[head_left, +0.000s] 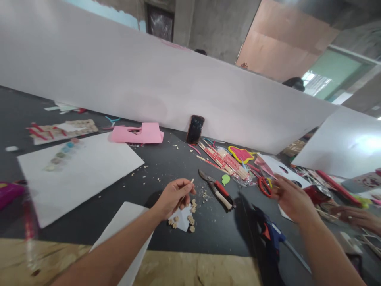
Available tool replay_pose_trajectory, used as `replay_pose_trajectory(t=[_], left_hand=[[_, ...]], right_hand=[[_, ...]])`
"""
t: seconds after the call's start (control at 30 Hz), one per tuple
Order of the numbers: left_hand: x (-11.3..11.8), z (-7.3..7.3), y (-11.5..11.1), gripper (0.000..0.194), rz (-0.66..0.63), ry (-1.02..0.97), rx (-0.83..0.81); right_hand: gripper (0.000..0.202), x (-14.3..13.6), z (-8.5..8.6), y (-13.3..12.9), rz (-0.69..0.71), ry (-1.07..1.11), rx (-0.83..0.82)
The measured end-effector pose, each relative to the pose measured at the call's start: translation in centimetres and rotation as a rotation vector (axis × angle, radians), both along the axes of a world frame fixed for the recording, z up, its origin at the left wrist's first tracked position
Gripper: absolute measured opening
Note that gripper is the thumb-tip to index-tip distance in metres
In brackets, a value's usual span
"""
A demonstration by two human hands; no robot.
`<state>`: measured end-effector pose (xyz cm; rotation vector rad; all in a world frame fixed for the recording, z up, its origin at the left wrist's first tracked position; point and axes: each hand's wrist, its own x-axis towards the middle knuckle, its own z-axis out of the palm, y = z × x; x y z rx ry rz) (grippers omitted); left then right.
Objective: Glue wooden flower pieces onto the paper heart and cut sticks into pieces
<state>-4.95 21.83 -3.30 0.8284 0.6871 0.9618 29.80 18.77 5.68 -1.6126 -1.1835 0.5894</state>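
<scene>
My left hand [175, 197] is closed around a thin wooden stick [192, 181], whose pale tip sticks out above the fingers. Just below it, several small beige flower-shaped pieces [192, 218] lie on and beside a white scrap of paper [182, 225]. My right hand [290, 198] is blurred over the right side of the table, close to red-handled scissors [264, 186]; whether it holds anything is unclear. Between the hands lie pruning shears [218, 191] with one red and one white handle. A blue glue gun [272, 234] is under my right forearm.
A phone [195, 129] leans on the white partition [166, 87]. Wrapped chopsticks [224, 161] lie in front of it, near a green cutout [225, 180]. Pink folded card [138, 133] and white sheets [89, 171] are at left. Another person's hand [357, 216] is at far right.
</scene>
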Motion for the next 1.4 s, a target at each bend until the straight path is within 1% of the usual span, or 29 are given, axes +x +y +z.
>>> replay_pose_trajectory(t=[0.07, 0.1, 0.17, 0.23, 0.33, 0.43, 0.5, 0.63, 0.73, 0.83, 0.93, 1.03, 1.1, 1.2, 1.3, 1.37, 1.4], left_hand=[[-0.1, 0.0, 0.0, 0.029, 0.006, -0.001, 0.000], [-0.1, 0.0, 0.0, 0.029, 0.009, 0.000, 0.001], [-0.3, 0.1, 0.0, 0.028, 0.013, 0.004, 0.003], [-0.5, 0.2, 0.0, 0.028, 0.013, 0.006, 0.006], [-0.7, 0.3, 0.0, 0.028, 0.010, 0.008, 0.011], [-0.7, 0.2, 0.0, 0.026, 0.002, 0.013, 0.010], [-0.6, 0.1, 0.0, 0.025, -0.007, 0.018, 0.005], [-0.5, 0.0, 0.0, 0.023, -0.024, 0.025, 0.002], [-0.6, 0.2, -0.1, 0.023, -0.023, 0.033, 0.003], [-0.8, 0.4, -0.2, 0.026, -0.005, 0.046, 0.001], [-0.8, 0.5, -0.3, 0.026, 0.005, 0.046, -0.003], [-0.8, 0.3, -0.4, 0.026, -0.015, 0.025, -0.012], [-0.7, 0.1, -0.4, 0.026, -0.033, 0.004, -0.014], [-0.6, 0.0, -0.4, 0.025, -0.039, -0.009, -0.013], [-0.6, 0.1, -0.3, 0.025, -0.019, 0.001, -0.011], [-0.5, 0.2, -0.2, 0.026, -0.001, 0.016, -0.010], [-0.5, 0.2, -0.2, 0.026, 0.010, 0.026, -0.009]], right_hand=[[0.028, -3.6, -1.2, 0.0, 0.186, -0.179, -0.118], [0.026, -5.4, -1.8, 0.1, 0.265, -0.270, -0.145], [0.017, -8.6, -3.0, 0.5, 0.391, -0.438, -0.146], [0.013, -11.0, -4.2, 0.9, 0.458, -0.586, -0.128], [0.012, -12.5, -5.7, 1.5, 0.477, -0.753, -0.115], [0.007, -12.3, -6.9, 2.0, 0.472, -0.856, -0.122], [0.007, -12.0, -7.4, 2.2, 0.471, -0.886, -0.131], [0.020, -11.7, -7.7, 2.8, 0.485, -0.858, -0.159], [0.023, -11.2, -7.1, 3.3, 0.476, -0.760, -0.185], [0.022, -10.3, -5.6, 3.3, 0.447, -0.599, -0.223], [0.028, -9.3, -3.5, 2.3, 0.427, -0.379, -0.253], [0.028, -9.1, -1.6, 0.8, 0.409, -0.154, -0.217], [0.025, -9.3, -0.9, -0.2, 0.423, -0.050, -0.195], [0.021, -9.9, -1.2, -1.0, 0.464, 0.008, -0.173], [0.015, -10.5, -2.5, -1.0, 0.489, -0.050, -0.143], [0.017, -10.6, -3.6, -0.8, 0.494, -0.171, -0.104], [0.021, -10.5, -4.1, -0.8, 0.506, -0.284, -0.077]])
